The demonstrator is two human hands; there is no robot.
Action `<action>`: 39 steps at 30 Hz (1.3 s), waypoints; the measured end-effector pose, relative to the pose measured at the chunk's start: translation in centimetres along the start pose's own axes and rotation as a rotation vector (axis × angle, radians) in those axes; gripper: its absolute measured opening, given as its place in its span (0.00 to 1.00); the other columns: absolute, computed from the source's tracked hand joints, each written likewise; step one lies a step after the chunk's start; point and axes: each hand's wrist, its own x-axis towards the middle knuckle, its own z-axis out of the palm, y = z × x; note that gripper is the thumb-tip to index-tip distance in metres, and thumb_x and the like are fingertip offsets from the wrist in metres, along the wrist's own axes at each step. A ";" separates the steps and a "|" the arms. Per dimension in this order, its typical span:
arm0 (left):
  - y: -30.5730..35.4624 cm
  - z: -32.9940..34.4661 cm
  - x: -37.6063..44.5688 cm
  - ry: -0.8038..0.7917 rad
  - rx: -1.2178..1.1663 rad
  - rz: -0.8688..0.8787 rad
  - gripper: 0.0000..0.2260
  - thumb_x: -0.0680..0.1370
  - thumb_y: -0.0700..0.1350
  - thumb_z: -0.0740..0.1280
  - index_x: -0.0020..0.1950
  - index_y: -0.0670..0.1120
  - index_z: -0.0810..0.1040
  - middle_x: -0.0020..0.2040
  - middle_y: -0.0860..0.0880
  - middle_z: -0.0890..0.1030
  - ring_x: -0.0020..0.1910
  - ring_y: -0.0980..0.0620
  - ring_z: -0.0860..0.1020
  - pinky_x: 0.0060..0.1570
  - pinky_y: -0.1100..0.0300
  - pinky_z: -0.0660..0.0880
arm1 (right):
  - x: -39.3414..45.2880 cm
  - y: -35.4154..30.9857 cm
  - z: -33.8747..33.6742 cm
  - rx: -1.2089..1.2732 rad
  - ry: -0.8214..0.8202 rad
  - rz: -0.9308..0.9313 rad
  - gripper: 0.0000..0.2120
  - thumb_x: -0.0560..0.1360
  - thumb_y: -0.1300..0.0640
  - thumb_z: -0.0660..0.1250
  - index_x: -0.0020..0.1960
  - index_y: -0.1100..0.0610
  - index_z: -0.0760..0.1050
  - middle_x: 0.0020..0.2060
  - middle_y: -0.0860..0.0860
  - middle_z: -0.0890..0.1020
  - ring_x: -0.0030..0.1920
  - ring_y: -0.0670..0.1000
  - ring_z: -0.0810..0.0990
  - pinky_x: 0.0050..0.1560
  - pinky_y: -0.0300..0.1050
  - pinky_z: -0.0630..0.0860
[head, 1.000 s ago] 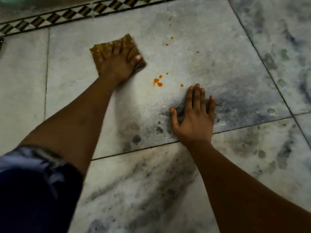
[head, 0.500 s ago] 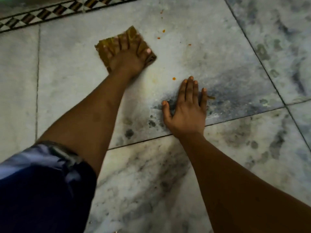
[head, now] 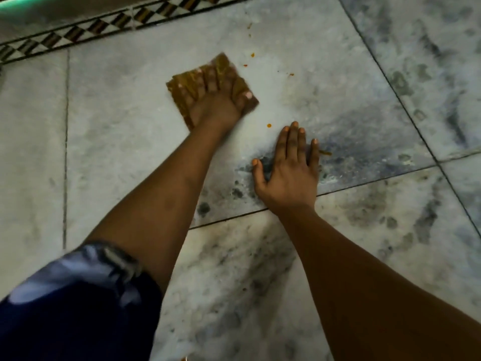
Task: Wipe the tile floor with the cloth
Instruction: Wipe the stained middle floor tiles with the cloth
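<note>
The tile floor [head: 325,89] fills the head view: large pale marble squares with grey and black veining, split by dark grout lines. A patterned border strip [head: 104,24] of dark and light diamonds runs along the far edge, at the upper left. In the lower left corner sits a dark blue sleeve [head: 67,303] with pale patches, and the left forearm reaches out of it toward the middle of the big central tile.

The cloth [head: 187,82] (a brownish-yellow folded square, blurred at its edges) lies flat on that central tile, a little left of centre and nearer the border strip than the person. The left hand [head: 216,100] lies on top of it, fingers spread and straight, pressing it down onto the floor; the fingertips stop short of the cloth's far edge.

The right hand [head: 289,168] rests palm down on the bare tile, just to the right of and nearer than the cloth, well apart from it. Its fingers are straight and close together, the thumb angled out to the left, and it holds nothing. Its heel sits by the grout line.

Small orange spots [head: 269,125] dot the tile: one lies between the two hands, and a few more are scattered just beyond the cloth's far right corner.
</note>
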 end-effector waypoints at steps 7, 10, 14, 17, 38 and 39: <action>-0.4 1.4 -2.9 0.073 -0.011 0.055 0.31 0.77 0.67 0.49 0.76 0.59 0.44 0.78 0.50 0.44 0.77 0.46 0.42 0.70 0.40 0.37 | -0.1 0.8 -0.4 0.036 0.035 -0.037 0.38 0.75 0.39 0.44 0.75 0.65 0.51 0.75 0.62 0.56 0.76 0.58 0.52 0.74 0.51 0.37; -0.4 0.6 -0.7 0.061 -0.052 -0.061 0.30 0.78 0.65 0.50 0.77 0.57 0.44 0.78 0.48 0.43 0.76 0.44 0.41 0.70 0.38 0.36 | 1.0 4.1 -1.7 -0.028 0.128 -0.080 0.39 0.75 0.38 0.44 0.73 0.67 0.58 0.70 0.64 0.65 0.73 0.61 0.61 0.74 0.52 0.43; -0.6 0.7 0.7 0.079 -0.045 -0.040 0.30 0.78 0.64 0.49 0.77 0.57 0.44 0.78 0.47 0.43 0.76 0.43 0.42 0.69 0.37 0.36 | 3.8 9.7 -3.1 -0.035 0.047 0.032 0.39 0.73 0.35 0.42 0.76 0.59 0.49 0.76 0.56 0.53 0.76 0.54 0.50 0.74 0.52 0.39; -1.3 0.3 1.8 0.072 -0.007 -0.001 0.30 0.78 0.65 0.49 0.76 0.57 0.42 0.78 0.48 0.43 0.77 0.44 0.42 0.70 0.38 0.37 | 4.2 10.7 -2.5 -0.007 0.008 0.062 0.38 0.73 0.35 0.42 0.77 0.55 0.45 0.77 0.53 0.48 0.76 0.53 0.44 0.74 0.52 0.39; 0.3 -2.1 12.3 0.026 0.028 0.000 0.32 0.77 0.66 0.47 0.77 0.54 0.42 0.78 0.50 0.45 0.77 0.48 0.44 0.71 0.38 0.38 | 4.3 10.4 -2.8 0.029 -0.011 0.088 0.40 0.72 0.33 0.40 0.77 0.54 0.43 0.77 0.53 0.46 0.76 0.53 0.43 0.73 0.49 0.35; 1.8 -2.0 12.2 0.037 0.038 0.024 0.31 0.78 0.65 0.47 0.77 0.54 0.43 0.78 0.50 0.46 0.77 0.47 0.44 0.71 0.39 0.38 | 4.3 10.4 -2.8 0.030 -0.011 0.088 0.40 0.72 0.32 0.40 0.77 0.54 0.44 0.77 0.53 0.47 0.76 0.53 0.44 0.73 0.49 0.35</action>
